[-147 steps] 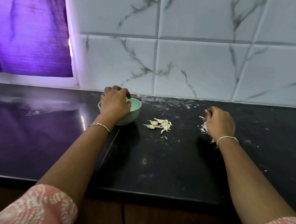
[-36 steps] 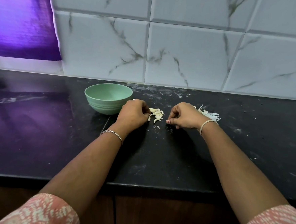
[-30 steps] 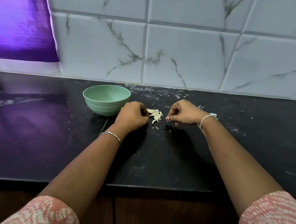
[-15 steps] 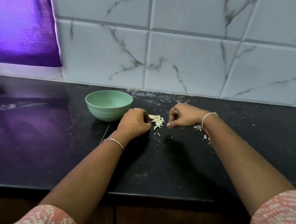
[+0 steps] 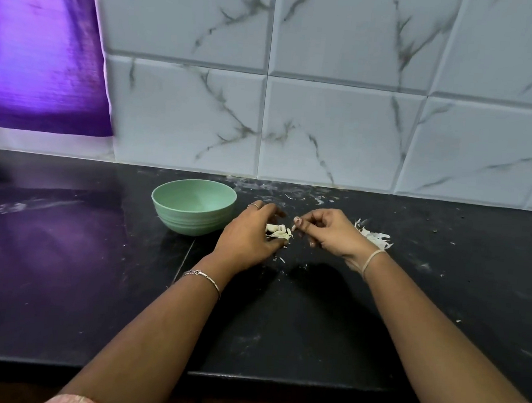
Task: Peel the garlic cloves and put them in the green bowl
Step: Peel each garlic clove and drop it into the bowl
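The green bowl stands on the black counter near the tiled wall. Right of it lies a small pile of garlic cloves. My left hand arches over that pile, fingers spread above it and the thumb touching its near side. It hides part of the pile. My right hand hovers just right of the cloves with its fingers curled and the fingertips close together. I see nothing between them. The inside of the bowl that shows is bare.
A heap of white garlic peels lies behind my right wrist. Peel flakes and white smears dot the counter along the marble-tiled wall. A purple curtain hangs at the far left. The counter's front edge runs below my forearms.
My left hand went from the bowl to the clove pile and has now opened from a fist to arch over it. My right hand came from the peel heap to beside the cloves.
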`<state>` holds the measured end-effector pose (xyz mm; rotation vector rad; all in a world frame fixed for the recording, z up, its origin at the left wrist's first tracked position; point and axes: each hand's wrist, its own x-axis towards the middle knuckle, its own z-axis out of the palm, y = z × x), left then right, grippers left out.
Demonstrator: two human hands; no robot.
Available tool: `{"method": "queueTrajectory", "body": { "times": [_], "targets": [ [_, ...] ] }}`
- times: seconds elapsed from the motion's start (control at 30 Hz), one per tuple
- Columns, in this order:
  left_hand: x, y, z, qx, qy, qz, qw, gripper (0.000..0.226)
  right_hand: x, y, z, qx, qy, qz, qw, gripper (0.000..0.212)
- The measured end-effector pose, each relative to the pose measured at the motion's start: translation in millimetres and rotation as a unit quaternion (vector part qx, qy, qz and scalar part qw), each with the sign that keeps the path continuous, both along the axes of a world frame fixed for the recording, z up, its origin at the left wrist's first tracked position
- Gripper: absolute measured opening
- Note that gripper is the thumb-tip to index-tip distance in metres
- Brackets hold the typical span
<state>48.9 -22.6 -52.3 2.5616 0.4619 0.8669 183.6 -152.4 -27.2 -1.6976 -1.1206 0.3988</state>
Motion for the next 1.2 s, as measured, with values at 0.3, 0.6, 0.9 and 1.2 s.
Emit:
{"method": "queueTrajectory", "body": {
  "times": [0.3,0.6,0.9,1.2],
  "targets": [
    [5.3,-2.1,1.0,-0.018,-0.069,-0.017,0.997,0.02,-22.9,9.9,-14.1,0.041,0.126,-0.032,0.991,0.028],
    [9.7,4.3,-3.2,-0.099,-0.099,0.001,0.99,0.007,-20.0,11.0,-12.4,0.088,0.145,-0.076,0.983,0.013],
    [9.9,-1.0,-1.0,-0.094,-0.09,0.005,0.992,0.012,-22.7,15.7,-16.8,0.107,0.083,-0.071,0.988,0.02],
    [15.2,3.0,-0.6,-0.163,-0.113,-0.01,0.98,0.01,-21.3,13.0,-13.4,0.113,0.106,-0.069,0.986,0.013]
  ]
}}
